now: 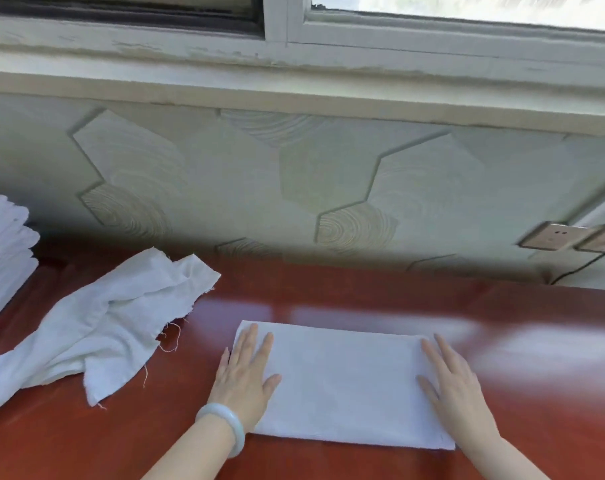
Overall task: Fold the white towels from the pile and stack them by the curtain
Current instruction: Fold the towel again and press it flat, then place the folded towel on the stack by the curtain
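Two hands [242,374] [455,382], one stack [3,251], perhaps three towels [346,382] [96,327]

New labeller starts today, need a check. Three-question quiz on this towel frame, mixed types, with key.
1. True or false: the left hand and the right hand both lie flat on the folded towel.
2. The unfolded towels lie: A) right of the folded towel, B) left of it, C) under it.
3. Which wrist wears the bracelet?
Key: 1 true; 2 B; 3 left.
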Tool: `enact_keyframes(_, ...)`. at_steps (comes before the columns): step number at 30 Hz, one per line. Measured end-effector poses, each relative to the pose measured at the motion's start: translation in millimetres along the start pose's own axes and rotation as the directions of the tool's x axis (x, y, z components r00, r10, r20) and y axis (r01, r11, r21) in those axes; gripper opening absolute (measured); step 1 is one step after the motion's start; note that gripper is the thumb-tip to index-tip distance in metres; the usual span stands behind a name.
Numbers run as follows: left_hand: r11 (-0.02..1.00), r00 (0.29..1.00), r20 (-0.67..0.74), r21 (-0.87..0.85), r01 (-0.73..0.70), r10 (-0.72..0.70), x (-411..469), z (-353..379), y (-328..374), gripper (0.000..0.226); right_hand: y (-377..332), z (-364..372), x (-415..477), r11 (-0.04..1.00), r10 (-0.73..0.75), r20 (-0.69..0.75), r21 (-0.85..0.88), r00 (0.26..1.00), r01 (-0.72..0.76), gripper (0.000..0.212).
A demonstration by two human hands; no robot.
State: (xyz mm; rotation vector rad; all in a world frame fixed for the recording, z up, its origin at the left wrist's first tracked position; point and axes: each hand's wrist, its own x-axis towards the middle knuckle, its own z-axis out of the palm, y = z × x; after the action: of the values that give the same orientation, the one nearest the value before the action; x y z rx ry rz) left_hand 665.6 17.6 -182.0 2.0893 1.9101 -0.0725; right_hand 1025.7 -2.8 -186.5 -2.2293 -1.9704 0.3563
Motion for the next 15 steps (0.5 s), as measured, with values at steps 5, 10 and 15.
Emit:
enact_keyframes(5,0.763,0.814,0.189,-0.285,0.581,-0.549,-1.8,-40.8,22.8,0.062,-26.9,-26.7,3.2,0.802,0.504,0.281,0.2,0.817,-0.563,0.042)
enact_keyframes(10,0.49,0.714,0.441,-0.525,0.697,-0.544,-4.1,-55.5,19.2,0.058,-28.6,-39.2,11.9,0.611,0.551,0.47,0.336,0.69,-0.717,0.029)
enact_keyframes(15,0.353,0.795,0.408,-0.736,0.578,-0.45,-19.0,-69.7,10.0,0.024,-49.4,-71.0,17.7,0.565,0.378,0.475,0.562,0.795,-0.604,0.007)
